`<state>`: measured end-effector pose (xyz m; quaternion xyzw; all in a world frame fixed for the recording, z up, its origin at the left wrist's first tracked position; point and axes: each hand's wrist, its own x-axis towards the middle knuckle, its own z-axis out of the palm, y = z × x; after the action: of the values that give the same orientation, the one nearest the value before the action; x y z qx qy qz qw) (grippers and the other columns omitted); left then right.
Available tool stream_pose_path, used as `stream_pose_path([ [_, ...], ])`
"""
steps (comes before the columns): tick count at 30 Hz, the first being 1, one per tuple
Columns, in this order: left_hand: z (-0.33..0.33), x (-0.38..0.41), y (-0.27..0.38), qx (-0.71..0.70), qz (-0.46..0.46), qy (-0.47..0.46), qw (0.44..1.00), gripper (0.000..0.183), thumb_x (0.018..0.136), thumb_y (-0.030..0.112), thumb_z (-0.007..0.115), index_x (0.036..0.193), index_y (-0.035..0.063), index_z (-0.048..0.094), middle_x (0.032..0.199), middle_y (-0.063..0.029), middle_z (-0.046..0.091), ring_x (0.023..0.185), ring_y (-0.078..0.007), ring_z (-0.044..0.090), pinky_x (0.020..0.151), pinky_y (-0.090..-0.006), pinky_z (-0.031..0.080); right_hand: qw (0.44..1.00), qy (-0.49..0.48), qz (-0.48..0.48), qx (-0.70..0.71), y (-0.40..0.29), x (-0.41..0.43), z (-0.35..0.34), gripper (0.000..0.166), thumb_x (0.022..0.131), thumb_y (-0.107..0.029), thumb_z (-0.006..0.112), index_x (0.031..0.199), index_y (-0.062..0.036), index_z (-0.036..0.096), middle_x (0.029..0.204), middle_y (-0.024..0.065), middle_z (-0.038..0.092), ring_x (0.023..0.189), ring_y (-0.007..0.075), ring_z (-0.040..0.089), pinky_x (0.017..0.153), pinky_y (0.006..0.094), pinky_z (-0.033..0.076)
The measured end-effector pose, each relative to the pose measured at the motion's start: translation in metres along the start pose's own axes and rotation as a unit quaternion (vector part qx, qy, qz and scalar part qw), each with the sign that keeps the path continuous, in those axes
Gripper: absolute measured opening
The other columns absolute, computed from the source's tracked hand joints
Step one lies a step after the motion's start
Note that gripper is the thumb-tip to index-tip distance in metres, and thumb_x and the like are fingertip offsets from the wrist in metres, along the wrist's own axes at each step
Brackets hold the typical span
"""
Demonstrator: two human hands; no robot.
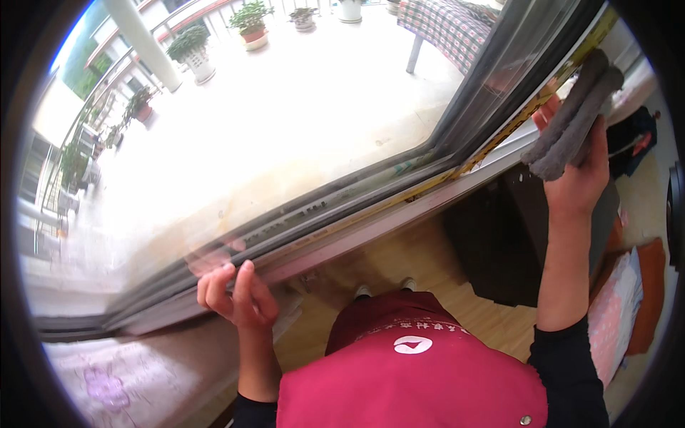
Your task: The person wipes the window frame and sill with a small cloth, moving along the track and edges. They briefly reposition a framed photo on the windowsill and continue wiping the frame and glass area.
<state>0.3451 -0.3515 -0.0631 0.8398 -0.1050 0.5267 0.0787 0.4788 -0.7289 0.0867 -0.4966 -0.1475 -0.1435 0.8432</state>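
Note:
A folded grey cloth (pixel 572 123) is gripped in my right hand (pixel 575 182), up beside the window frame at the right. Parts of that hand's fingers are hidden behind the cloth. My left hand (pixel 241 297) is at the lower edge of the window frame (pixel 348 206), fingers bent and apart, fingertips at the dark gasket; whether they press on it I cannot tell. Its reflection shows in the window glass (pixel 299 144). Yellow printed tape (pixel 428 184) runs along the frame's inner edge.
Below the frame runs a pale sill (pixel 348 235). A dark cabinet (pixel 492 241) stands at the right over a wooden floor (pixel 396 257). At lower left hangs a flowered curtain (pixel 144 369). Outside are several potted plants (pixel 192 48) and a table with a checked cloth (pixel 444 32).

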Motion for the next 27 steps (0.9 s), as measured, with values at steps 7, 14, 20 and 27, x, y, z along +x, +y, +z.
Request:
stream_pose_path([
  [7,-0.003,-0.002,-0.007,0.046,0.042,-0.021,0.998,0.02,0.086,0.0,0.054,0.105,0.0026,0.061,0.109,-0.0152,0.052,0.1,-0.0314,0.046,0.087,-0.047,0.039,0.991,-0.132,-0.015,-0.006,-0.006,0.003,-0.045,0.049,0.103,-0.036,0.03,0.137,-0.0038,0.044,0.134,0.0261,0.049,0.126,0.0353,0.048,0.104,0.0408,0.039],
  [14,0.0,-0.008,-0.016,0.048,0.071,-0.012,0.996,0.023,0.091,0.012,0.053,0.111,0.0014,0.058,0.109,-0.0169,0.052,0.101,-0.0308,0.047,0.088,-0.0479,0.039,0.995,-0.093,0.011,0.026,-0.005,-0.013,-0.06,0.05,0.101,-0.038,0.035,0.136,-0.0044,0.046,0.134,0.0267,0.049,0.124,0.0348,0.05,0.097,0.0397,0.046],
  [20,0.006,-0.012,-0.015,0.026,0.064,0.001,0.998,0.024,0.093,0.016,0.053,0.11,0.0022,0.061,0.111,-0.0164,0.052,0.102,-0.0309,0.046,0.092,-0.0495,0.037,0.983,0.184,0.001,-0.003,-0.001,-0.054,-0.079,0.045,0.096,-0.03,0.051,0.13,0.0001,0.049,0.121,0.0162,0.06,0.109,0.0272,0.06,0.094,0.036,0.048],
  [27,0.003,-0.007,-0.017,0.026,0.065,-0.019,0.997,0.02,0.091,0.013,0.055,0.109,0.0057,0.061,0.114,-0.0136,0.049,0.105,-0.0303,0.043,0.094,-0.0489,0.035,0.964,0.16,0.059,-0.204,0.012,-0.086,-0.056,0.037,0.086,-0.02,0.07,0.115,0.0008,0.06,0.106,0.0067,0.065,0.097,0.0135,0.061,0.088,0.027,0.046],
])
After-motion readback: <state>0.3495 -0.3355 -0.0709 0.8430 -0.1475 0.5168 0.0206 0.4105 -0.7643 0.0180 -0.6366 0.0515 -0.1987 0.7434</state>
